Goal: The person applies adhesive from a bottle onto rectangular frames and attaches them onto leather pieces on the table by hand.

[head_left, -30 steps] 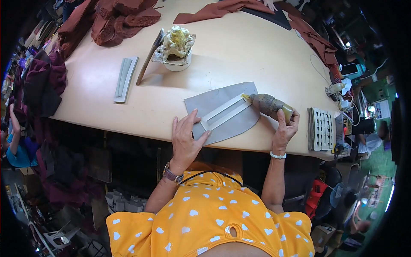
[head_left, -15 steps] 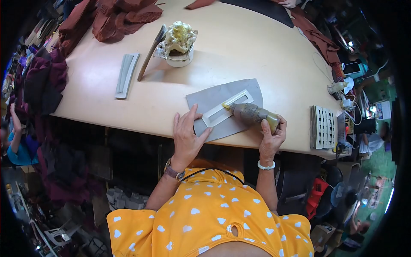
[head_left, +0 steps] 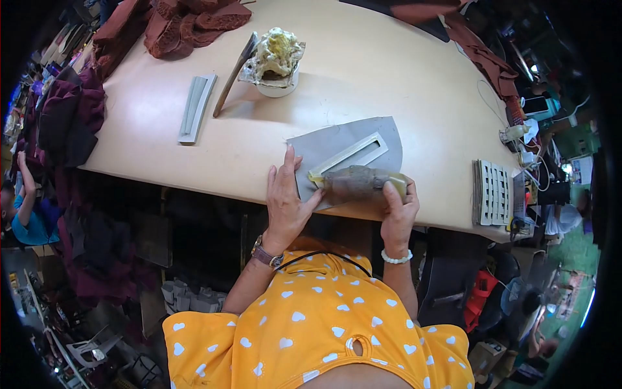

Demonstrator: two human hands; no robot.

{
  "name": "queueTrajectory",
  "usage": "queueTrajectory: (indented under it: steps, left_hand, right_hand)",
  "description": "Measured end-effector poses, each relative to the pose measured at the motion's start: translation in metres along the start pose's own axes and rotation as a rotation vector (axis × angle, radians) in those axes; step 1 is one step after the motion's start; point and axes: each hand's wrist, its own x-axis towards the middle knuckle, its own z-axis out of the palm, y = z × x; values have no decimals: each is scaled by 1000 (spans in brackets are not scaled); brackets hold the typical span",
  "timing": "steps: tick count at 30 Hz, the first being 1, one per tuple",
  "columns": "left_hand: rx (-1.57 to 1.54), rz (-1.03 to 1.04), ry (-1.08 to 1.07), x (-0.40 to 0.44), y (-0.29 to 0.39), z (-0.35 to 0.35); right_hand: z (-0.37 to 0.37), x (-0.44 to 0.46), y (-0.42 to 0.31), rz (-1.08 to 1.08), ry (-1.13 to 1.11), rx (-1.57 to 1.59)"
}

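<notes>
My right hand [head_left: 400, 217] grips the rear end of a squeeze bottle [head_left: 363, 183], a glue bottle by its look, with yellowish ends and a grubby brown middle. Its nozzle points left and rests at the lower left end of a pale rectangular frame [head_left: 374, 150]. That frame lies on a grey flat piece [head_left: 389, 131] with one rounded edge. Fingers apart, my left hand [head_left: 287, 201] lies at the left edge of the grey piece, thumb close to the nozzle. The bottle hides part of the frame and the piece.
Across the table [head_left: 155, 129] stand a white tub [head_left: 280, 87] topped with a crusted yellowish mass and a brown stick [head_left: 227, 87] leaning on it. Pale strips [head_left: 197, 109] lie left. Slotted panels [head_left: 492, 193] are stacked right. Reddish-brown material [head_left: 194, 26] is piled at the back.
The bottle's nozzle has moved down and left along the frame, from its middle to its lower left end. My right hand has shifted left with it. My left hand stays nearly in place.
</notes>
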Motion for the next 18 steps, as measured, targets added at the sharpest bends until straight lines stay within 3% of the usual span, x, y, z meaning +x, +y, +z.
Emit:
queueTrajectory:
  steps: [4, 5, 12, 18]
  left_hand:
    - [29, -8, -6, 0, 3, -2]
    - [36, -6, -5, 1, 4, -2]
    - [38, -34, -45, -1, -1, 0]
    - [88, -38, -76, -2, -2, 0]
  right_hand:
    - [-25, 13, -10, 178, -6, 307]
    - [-26, 14, -14, 132, 75, 365]
    - [-75, 30, -15, -371, 260, -47]
    - [-60, 17, -16, -659, 144, -470]
